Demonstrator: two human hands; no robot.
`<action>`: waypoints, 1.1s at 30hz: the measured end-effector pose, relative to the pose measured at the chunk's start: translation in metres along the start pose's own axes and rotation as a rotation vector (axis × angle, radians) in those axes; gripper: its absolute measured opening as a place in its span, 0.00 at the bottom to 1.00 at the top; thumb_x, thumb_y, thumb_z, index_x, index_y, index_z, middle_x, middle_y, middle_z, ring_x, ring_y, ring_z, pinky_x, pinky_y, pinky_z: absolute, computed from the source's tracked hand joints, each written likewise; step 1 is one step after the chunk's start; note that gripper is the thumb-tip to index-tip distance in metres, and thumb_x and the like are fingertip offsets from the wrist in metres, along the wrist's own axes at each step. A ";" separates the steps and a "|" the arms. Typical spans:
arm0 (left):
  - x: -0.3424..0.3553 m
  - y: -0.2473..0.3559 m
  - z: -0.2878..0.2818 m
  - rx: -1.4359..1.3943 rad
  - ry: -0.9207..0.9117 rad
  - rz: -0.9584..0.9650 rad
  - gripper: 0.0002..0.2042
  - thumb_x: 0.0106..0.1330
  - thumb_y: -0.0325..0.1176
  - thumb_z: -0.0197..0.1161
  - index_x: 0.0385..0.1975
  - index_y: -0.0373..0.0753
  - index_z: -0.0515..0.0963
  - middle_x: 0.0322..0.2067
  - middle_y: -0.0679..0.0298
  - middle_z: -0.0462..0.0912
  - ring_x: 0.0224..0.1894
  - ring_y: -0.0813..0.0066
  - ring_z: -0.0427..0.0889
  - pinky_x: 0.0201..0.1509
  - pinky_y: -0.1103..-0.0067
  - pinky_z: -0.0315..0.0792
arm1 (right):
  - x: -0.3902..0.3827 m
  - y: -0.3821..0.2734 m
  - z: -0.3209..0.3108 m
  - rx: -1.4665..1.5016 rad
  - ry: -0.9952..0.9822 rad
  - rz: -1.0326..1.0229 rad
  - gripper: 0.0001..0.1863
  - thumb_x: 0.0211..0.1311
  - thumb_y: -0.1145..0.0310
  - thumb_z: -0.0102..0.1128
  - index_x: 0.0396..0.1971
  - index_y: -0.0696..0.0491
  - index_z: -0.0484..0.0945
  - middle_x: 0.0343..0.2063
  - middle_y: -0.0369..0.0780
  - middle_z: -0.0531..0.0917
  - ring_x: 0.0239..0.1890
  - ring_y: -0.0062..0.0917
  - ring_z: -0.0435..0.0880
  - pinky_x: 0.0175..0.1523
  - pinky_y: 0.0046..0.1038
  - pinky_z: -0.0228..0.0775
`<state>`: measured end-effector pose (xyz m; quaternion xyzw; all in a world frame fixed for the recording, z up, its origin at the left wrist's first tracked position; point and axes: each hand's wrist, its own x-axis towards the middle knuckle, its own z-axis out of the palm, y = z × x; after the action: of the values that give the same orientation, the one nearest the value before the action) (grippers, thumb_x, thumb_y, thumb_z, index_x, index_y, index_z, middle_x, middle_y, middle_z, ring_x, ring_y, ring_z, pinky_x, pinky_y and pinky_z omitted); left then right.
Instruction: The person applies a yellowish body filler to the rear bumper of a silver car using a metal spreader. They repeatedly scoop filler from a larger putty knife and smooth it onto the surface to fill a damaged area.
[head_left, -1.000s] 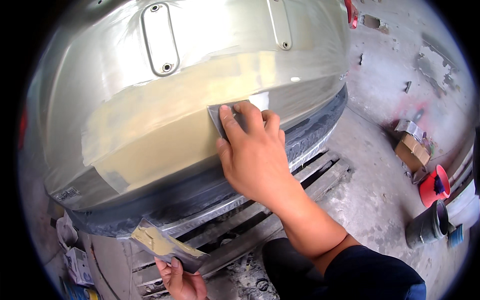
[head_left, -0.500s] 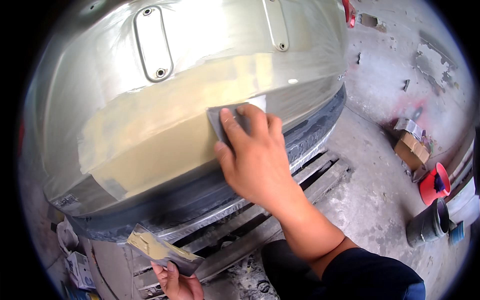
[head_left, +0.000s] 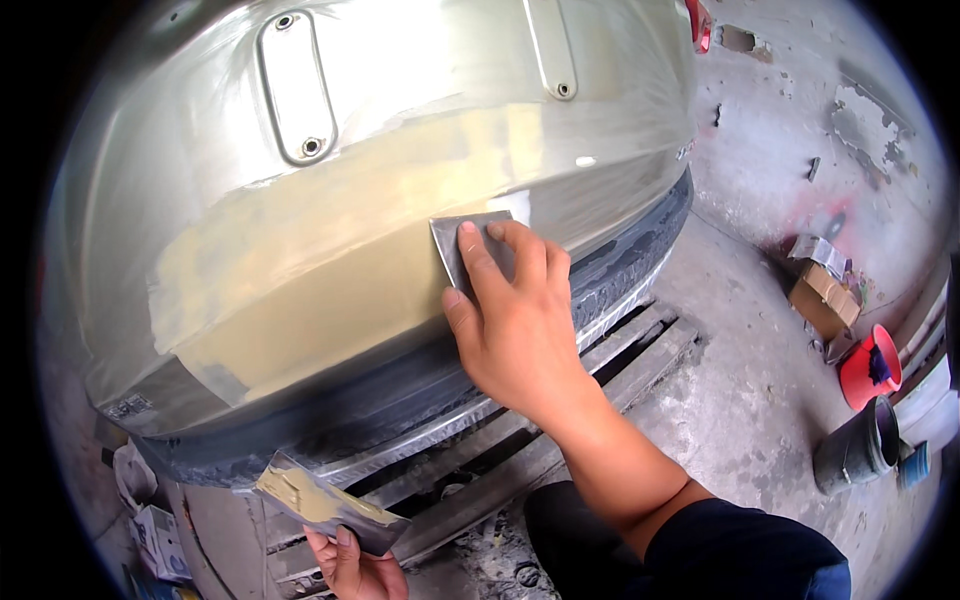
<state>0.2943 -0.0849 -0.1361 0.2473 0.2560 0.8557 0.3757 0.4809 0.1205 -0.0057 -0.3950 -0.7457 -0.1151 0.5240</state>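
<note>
A car's rear body panel (head_left: 400,85) fills the upper part of the view, bearing a broad patch of cream body filler (head_left: 330,290). My right hand (head_left: 515,320) grips a thin grey filler spreader (head_left: 462,250) and presses it flat against the right part of the patch. The fingers lie over the spreader's face, hiding part of it. Low at the left, my left hand (head_left: 355,570) pinches a dark flat plate (head_left: 375,533) by its lower edge. A smear of wet cream filler (head_left: 305,495) covers the plate's upper side.
Below the panel runs a dark bumper (head_left: 350,415), with a slatted wooden pallet (head_left: 640,350) on the concrete floor underneath. At the right stand a cardboard box (head_left: 823,300), a red bucket (head_left: 858,375) and a black bucket (head_left: 850,460) near a patchy wall (head_left: 780,110). A white box (head_left: 160,540) sits lower left.
My right hand has slid the spreader a little to the right across the filler. The left hand and its plate have barely moved.
</note>
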 end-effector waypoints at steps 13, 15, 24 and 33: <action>0.000 -0.006 0.004 -0.025 -0.006 -0.002 0.28 0.74 0.21 0.56 0.73 0.35 0.59 0.64 0.54 0.76 0.64 0.62 0.78 0.68 0.64 0.75 | -0.052 0.013 0.024 -0.021 -0.114 -0.088 0.31 0.61 0.67 0.67 0.65 0.56 0.74 0.61 0.48 0.71 0.58 0.53 0.68 0.56 0.51 0.66; -0.001 -0.006 0.004 -0.012 0.003 -0.007 0.28 0.74 0.21 0.56 0.73 0.35 0.59 0.64 0.54 0.75 0.64 0.62 0.78 0.68 0.64 0.75 | -0.059 0.014 0.025 -0.022 -0.143 -0.079 0.30 0.61 0.67 0.66 0.64 0.56 0.74 0.61 0.48 0.71 0.58 0.53 0.68 0.56 0.50 0.66; -0.008 -0.003 0.010 -0.022 -0.014 -0.009 0.28 0.74 0.20 0.54 0.73 0.36 0.58 0.65 0.54 0.74 0.65 0.62 0.77 0.68 0.62 0.75 | -0.047 0.012 -0.009 -0.032 -0.127 -0.029 0.29 0.60 0.66 0.67 0.62 0.58 0.76 0.62 0.51 0.69 0.58 0.52 0.67 0.57 0.50 0.65; -0.012 -0.007 0.011 -0.030 -0.004 -0.001 0.28 0.74 0.20 0.55 0.73 0.36 0.59 0.65 0.55 0.74 0.64 0.62 0.78 0.68 0.62 0.75 | -0.005 0.001 0.004 -0.047 -0.004 -0.067 0.30 0.61 0.66 0.65 0.64 0.57 0.74 0.60 0.48 0.70 0.58 0.52 0.67 0.56 0.50 0.66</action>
<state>0.3115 -0.0873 -0.1349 0.2434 0.2423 0.8588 0.3802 0.4794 0.1206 -0.0121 -0.3823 -0.7568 -0.1491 0.5088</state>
